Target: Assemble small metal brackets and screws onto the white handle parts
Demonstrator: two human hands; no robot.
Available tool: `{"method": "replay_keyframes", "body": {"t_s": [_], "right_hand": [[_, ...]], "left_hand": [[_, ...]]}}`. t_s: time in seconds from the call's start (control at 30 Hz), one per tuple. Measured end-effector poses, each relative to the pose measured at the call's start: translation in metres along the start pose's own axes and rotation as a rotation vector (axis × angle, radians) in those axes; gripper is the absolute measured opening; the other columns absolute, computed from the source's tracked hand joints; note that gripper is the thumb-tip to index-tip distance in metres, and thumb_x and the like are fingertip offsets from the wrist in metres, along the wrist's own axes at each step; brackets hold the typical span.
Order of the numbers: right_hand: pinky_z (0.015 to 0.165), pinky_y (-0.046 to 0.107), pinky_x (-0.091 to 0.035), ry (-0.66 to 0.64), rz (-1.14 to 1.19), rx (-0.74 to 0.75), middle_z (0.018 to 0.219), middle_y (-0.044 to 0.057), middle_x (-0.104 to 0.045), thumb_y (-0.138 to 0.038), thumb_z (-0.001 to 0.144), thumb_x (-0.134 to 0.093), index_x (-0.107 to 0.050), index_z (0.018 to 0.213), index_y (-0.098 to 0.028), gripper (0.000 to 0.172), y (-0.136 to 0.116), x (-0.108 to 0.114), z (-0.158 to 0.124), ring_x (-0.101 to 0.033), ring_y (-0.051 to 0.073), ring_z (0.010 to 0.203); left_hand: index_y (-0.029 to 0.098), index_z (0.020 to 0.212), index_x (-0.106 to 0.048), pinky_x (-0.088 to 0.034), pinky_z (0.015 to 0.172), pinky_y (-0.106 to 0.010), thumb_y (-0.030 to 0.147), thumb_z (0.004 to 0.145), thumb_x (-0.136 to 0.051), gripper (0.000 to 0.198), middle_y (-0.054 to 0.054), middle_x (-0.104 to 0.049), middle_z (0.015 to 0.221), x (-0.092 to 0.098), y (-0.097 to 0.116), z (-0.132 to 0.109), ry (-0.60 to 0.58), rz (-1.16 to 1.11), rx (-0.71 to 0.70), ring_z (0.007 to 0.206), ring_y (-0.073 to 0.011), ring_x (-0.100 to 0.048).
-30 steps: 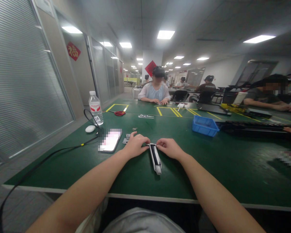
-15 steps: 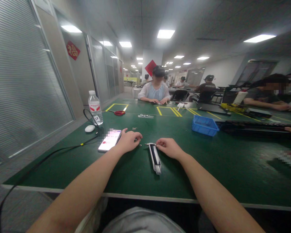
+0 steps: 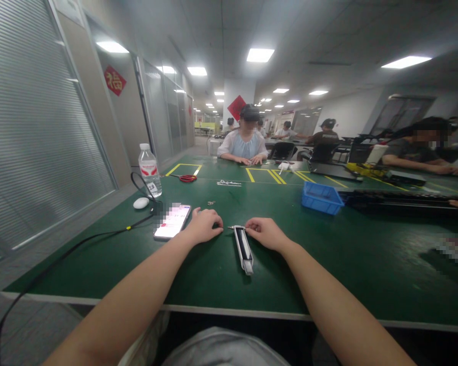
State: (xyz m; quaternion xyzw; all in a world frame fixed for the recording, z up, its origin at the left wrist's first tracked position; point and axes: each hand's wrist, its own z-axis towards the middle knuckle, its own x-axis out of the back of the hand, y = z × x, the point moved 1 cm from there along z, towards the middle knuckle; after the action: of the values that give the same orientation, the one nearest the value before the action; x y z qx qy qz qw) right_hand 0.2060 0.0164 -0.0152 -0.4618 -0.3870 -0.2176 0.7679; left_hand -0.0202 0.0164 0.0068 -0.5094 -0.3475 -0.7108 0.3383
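Note:
A long white-framed piece with a dark strip down its middle (image 3: 244,249) lies on the green table, its narrow light end toward me. A thin metal pin (image 3: 231,227) sticks out to the left at its far end. My right hand (image 3: 266,234) is closed, thumb and fingertips pinched at the far right corner of the piece. My left hand (image 3: 206,225) rests on the table left of the pin, fingers curled down and together; whatever is under the fingertips is hidden. A few tiny metal parts (image 3: 211,203) lie just beyond the left hand.
A phone (image 3: 173,221) lies left of my left hand. Farther left are a white mouse-like object (image 3: 141,203), a black cable (image 3: 99,235) and a water bottle (image 3: 149,170). Red-handled scissors (image 3: 188,178) and a blue bin (image 3: 322,198) stand beyond. A person (image 3: 243,145) sits opposite.
My left fingers have come down and closed over the spot where a tiny ring lay; the ring is now hidden. The right hand and the white-framed piece have stayed nearly in place.

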Motion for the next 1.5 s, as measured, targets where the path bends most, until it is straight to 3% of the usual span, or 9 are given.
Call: {"method": "replay_keyframes", "body": {"t_s": [0.3, 0.47, 0.9, 1.03, 1.27, 1.37, 1.5], "right_hand": [[0.055, 0.022, -0.037, 0.002, 0.008, -0.008, 0.066, 0.000, -0.061, -0.030, 0.078, -0.054, -0.067, 0.083, -0.018, 0.019, 0.000, 0.000, 0.000, -0.050, 0.010, 0.057], [0.055, 0.022, -0.037, 0.008, 0.007, -0.001, 0.065, 0.000, -0.060, -0.030, 0.078, -0.054, -0.067, 0.082, -0.019, 0.019, 0.001, -0.001, 0.000, -0.050, 0.010, 0.057], [0.056, 0.022, -0.038, -0.008, 0.017, -0.028, 0.068, 0.001, -0.062, -0.029, 0.078, -0.054, -0.068, 0.083, -0.019, 0.018, 0.000, 0.000, 0.000, -0.051, 0.011, 0.059], [0.056, 0.021, -0.037, -0.004, 0.025, -0.022, 0.067, 0.000, -0.061, -0.028, 0.078, -0.054, -0.068, 0.083, -0.019, 0.017, -0.002, 0.000, 0.000, -0.051, 0.010, 0.059], [0.056, 0.022, -0.037, 0.009, -0.002, -0.019, 0.065, 0.000, -0.061, -0.026, 0.078, -0.054, -0.068, 0.082, -0.019, 0.016, -0.007, 0.004, 0.000, -0.051, 0.010, 0.058], [0.058, 0.023, -0.038, 0.078, -0.017, -0.002, 0.068, 0.000, -0.062, -0.022, 0.076, -0.055, -0.068, 0.086, -0.019, 0.017, -0.011, 0.006, 0.001, -0.050, 0.011, 0.059], [0.059, 0.023, -0.037, 0.253, -0.013, 0.107, 0.069, 0.001, -0.059, -0.022, 0.075, -0.057, -0.066, 0.092, -0.018, 0.019, -0.023, 0.007, 0.001, -0.049, 0.011, 0.061]], "left_hand": [[0.024, 0.085, -0.066, -0.027, 0.096, -0.055, 0.032, 0.078, -0.056, 0.015, -0.005, -0.055, 0.101, 0.003, 0.005, -0.001, -0.020, 0.008, 0.065, 0.105, -0.0266, -0.048], [0.023, 0.083, -0.065, -0.023, 0.100, -0.056, 0.028, 0.077, -0.057, 0.011, -0.005, -0.055, 0.102, 0.001, 0.006, 0.000, -0.022, -0.005, 0.069, 0.106, -0.0252, -0.048], [0.022, 0.083, -0.058, -0.023, 0.099, -0.050, 0.023, 0.081, -0.050, 0.009, 0.000, -0.064, 0.086, 0.004, 0.008, 0.001, 0.099, -0.010, 0.030, 0.090, -0.0188, -0.056], [0.024, 0.093, -0.057, -0.023, 0.099, -0.047, 0.021, 0.081, -0.048, 0.016, 0.002, -0.065, 0.085, 0.006, 0.009, 0.000, 0.122, -0.046, 0.024, 0.089, -0.0172, -0.057], [0.024, 0.090, -0.061, -0.027, 0.098, -0.043, 0.024, 0.081, -0.049, 0.015, 0.002, -0.067, 0.086, 0.013, 0.023, -0.001, 0.204, -0.161, 0.046, 0.087, -0.0169, -0.059], [0.021, 0.084, -0.062, -0.034, 0.094, -0.038, 0.024, 0.077, -0.055, 0.010, 0.001, -0.067, 0.080, 0.015, 0.031, 0.001, 0.247, -0.266, 0.077, 0.081, -0.0160, -0.060], [0.018, 0.076, -0.062, -0.045, 0.072, -0.026, 0.024, 0.074, -0.057, 0.008, 0.000, -0.065, 0.073, 0.012, 0.039, 0.003, 0.300, -0.497, 0.084, 0.072, -0.0144, -0.060]]}}
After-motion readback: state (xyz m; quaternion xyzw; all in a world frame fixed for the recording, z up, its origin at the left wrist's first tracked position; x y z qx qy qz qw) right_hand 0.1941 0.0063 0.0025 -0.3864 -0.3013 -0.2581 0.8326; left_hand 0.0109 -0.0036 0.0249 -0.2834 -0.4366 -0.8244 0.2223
